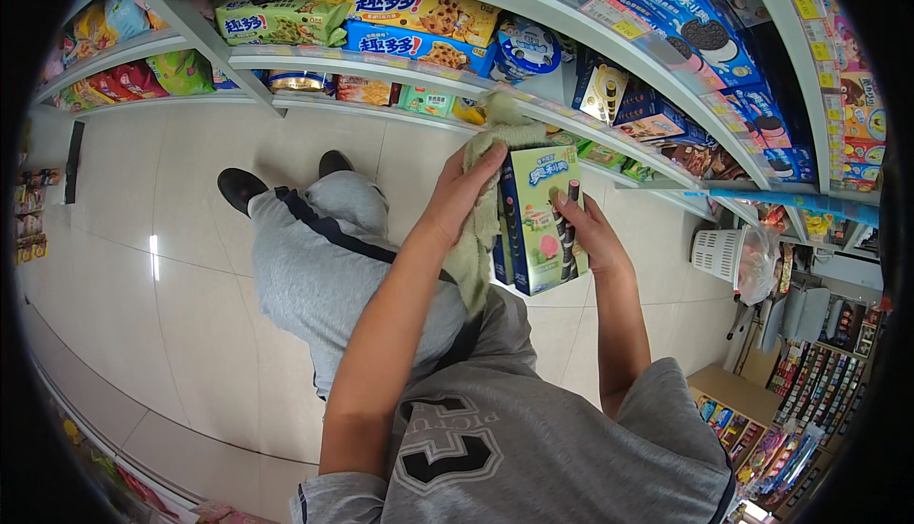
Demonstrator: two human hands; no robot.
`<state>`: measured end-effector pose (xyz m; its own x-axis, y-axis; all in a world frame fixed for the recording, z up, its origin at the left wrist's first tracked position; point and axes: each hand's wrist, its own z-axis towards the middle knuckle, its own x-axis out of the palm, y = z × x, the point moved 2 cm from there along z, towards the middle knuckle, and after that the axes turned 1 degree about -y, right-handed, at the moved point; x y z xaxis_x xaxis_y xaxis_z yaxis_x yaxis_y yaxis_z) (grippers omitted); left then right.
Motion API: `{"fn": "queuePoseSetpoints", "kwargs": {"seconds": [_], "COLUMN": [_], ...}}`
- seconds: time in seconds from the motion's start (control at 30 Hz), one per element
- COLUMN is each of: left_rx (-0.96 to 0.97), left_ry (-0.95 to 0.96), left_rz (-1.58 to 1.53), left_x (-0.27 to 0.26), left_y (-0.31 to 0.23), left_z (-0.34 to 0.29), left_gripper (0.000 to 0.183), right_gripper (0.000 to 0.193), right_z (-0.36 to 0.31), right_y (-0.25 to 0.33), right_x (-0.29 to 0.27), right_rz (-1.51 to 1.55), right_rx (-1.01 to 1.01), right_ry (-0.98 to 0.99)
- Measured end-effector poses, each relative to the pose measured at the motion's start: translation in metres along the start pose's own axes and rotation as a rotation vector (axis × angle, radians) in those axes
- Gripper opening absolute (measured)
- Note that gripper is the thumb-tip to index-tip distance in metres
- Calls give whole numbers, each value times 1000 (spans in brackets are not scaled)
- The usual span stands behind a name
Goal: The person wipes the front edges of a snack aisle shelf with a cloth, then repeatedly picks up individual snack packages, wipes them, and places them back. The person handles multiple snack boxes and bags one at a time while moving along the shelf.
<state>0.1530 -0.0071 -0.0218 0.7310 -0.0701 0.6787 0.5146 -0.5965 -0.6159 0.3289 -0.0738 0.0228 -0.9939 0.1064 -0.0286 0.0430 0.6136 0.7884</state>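
In front of my lap I hold a light green box of wafer rolls (545, 229) with dark blue edges, tilted upright. My right hand (592, 231) grips its right side, thumb across the front and the other fingers mostly hidden behind. On the left, my left hand (468, 186) is closed round a pale green fluffy cloth (484, 243) next to the box's left edge. The cloth hangs down toward my lap, and its upper end reaches the shelf edge. A second dark blue box edge shows behind the front box; whether it is a separate pack, I cannot tell.
A curved shelf unit (400, 72) ahead carries cookie packs (419, 8), a blue round tub (526, 48) and large blue cookie boxes (681, 15). Right of me, a white basket (716, 256) stands near a plastic bag (759, 267). Pale floor tiles (181, 200) lie below.
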Motion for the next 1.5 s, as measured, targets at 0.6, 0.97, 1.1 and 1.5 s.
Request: {"fn": "queuePoseSetpoints", "kwargs": {"seconds": [0.6, 0.97, 1.1, 1.5], "left_rx": [-238, -62, -86, -132], "left_ry": [100, -91, -117, -152], "left_rz": [191, 175, 171, 129], "left_x": [-2, -8, -11, -15], "left_y": [53, 47, 50, 55], "left_z": [16, 23, 24, 28], "left_gripper": [53, 39, 39, 41], "right_gripper": [64, 64, 62, 70], "right_z": [65, 151, 185, 174], "right_y": [42, 74, 74, 78], "right_x": [-75, -111, -122, -133], "right_rz": [121, -347, -436, -351], "right_rx": [-526, -680, -539, -507], "right_ry": [-168, -229, -245, -33]}}
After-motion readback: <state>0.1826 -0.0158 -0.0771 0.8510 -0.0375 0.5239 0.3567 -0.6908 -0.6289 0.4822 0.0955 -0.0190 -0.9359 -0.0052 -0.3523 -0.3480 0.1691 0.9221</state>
